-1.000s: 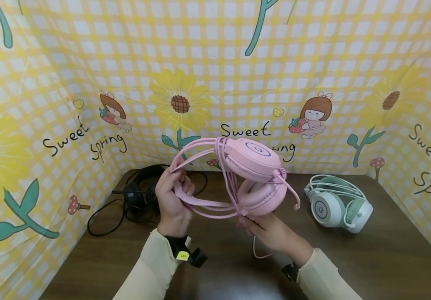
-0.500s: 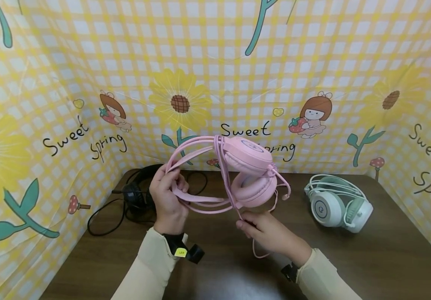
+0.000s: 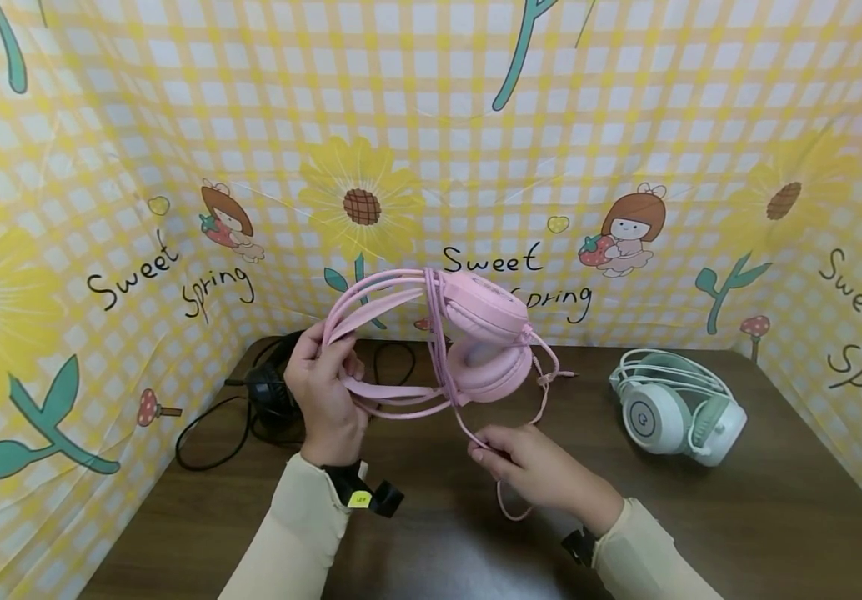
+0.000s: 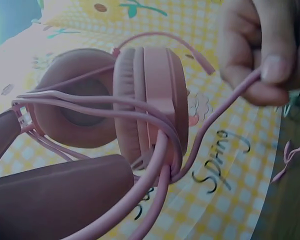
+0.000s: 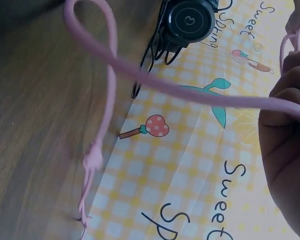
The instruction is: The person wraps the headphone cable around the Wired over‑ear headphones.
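Observation:
Pink headphones (image 3: pixel 487 308) are held up above the table, cups to the right. My left hand (image 3: pixel 326 392) grips them by the headband (image 3: pixel 382 390). Several turns of pink cable (image 3: pixel 437 333) wrap the frame beside the ear cups. One length runs off to my right hand (image 3: pixel 551 471), which pinches it between thumb and fingers. In the left wrist view that cable (image 4: pixel 207 122) stretches from the frame to the pinching thumb. The right wrist view has the cable (image 5: pixel 190 95) leaving the hand in a loop, with a knotted bundle (image 5: pixel 93 159) further along.
Black headphones (image 3: pixel 272 392) with a loose cord lie behind my left hand. White and mint-green headphones (image 3: pixel 656 417) lie at the right of the brown table (image 3: pixel 761 517). A yellow checked cloth (image 3: pixel 461 192) rises at the back and sides.
My left hand and the pink headphones have shifted left and slightly up. The right hand has hardly moved; a longer stretch of cable now spans from it to the headphones.

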Available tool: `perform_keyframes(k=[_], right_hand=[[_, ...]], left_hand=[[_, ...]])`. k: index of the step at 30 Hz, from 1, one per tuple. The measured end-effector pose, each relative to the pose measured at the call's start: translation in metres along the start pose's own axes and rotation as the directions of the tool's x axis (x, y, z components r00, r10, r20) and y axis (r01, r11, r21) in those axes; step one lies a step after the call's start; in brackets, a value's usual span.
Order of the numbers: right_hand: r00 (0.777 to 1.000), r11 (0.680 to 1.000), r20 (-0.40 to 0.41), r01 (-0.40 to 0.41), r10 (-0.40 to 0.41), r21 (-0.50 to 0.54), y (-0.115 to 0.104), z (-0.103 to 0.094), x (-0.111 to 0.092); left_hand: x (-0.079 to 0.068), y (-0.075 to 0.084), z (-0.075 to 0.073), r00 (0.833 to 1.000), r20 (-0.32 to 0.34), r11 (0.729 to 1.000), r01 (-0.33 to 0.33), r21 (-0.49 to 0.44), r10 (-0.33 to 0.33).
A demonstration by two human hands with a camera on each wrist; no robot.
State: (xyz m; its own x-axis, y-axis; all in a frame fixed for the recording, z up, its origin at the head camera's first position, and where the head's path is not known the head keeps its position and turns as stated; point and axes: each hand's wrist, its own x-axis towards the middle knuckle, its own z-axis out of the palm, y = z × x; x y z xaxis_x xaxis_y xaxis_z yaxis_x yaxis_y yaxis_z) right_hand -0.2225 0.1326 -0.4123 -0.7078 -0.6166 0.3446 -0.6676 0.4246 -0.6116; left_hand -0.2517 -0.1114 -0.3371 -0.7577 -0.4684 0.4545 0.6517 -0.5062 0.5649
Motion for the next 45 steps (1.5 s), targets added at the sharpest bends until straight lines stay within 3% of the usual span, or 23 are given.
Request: perform_keyframes(k=[10,19,21,27,29,35,45], right_hand=[[1.000,0.998,-0.009,-0.012,0.011,-0.068,-0.006,-0.003,-0.001],[0.999,0.996,-0.034,0.002,-0.005,-0.095,-0.016,-0.015,-0.004],[0.999,0.996,-0.032,0.006,-0.009,-0.087,-0.019,-0.018,-0.004],[1.000,0.999,-0.025,0.017,-0.018,-0.031,-0.025,-0.024,-0.007],[0.999,1.000,-0.027,0.027,-0.027,-0.013,-0.026,-0.026,-0.007],[0.999,0.999,-0.036,0.039,-0.039,0.007,-0.029,-0.032,-0.010],[0.993,0.994,-0.076,0.085,-0.090,-0.061,-0.036,-0.044,-0.013]], left_hand=[[0.005,0.006,-0.003,0.993,-0.048,0.983,-0.099,0.157,0.108],[0.005,0.003,-0.003,0.991,-0.030,0.951,-0.118,0.286,0.132],[0.005,0.002,-0.003,0.989,-0.016,0.938,-0.132,0.320,0.145],[0.006,0.002,-0.006,0.982,0.026,0.858,-0.177,0.481,0.188],[0.007,0.002,-0.006,0.980,0.037,0.844,-0.186,0.503,0.194],[0.008,0.003,-0.007,0.979,0.104,0.842,-0.202,0.501,0.174],[0.005,0.008,-0.009,0.972,0.225,0.816,-0.180,0.550,0.062]])
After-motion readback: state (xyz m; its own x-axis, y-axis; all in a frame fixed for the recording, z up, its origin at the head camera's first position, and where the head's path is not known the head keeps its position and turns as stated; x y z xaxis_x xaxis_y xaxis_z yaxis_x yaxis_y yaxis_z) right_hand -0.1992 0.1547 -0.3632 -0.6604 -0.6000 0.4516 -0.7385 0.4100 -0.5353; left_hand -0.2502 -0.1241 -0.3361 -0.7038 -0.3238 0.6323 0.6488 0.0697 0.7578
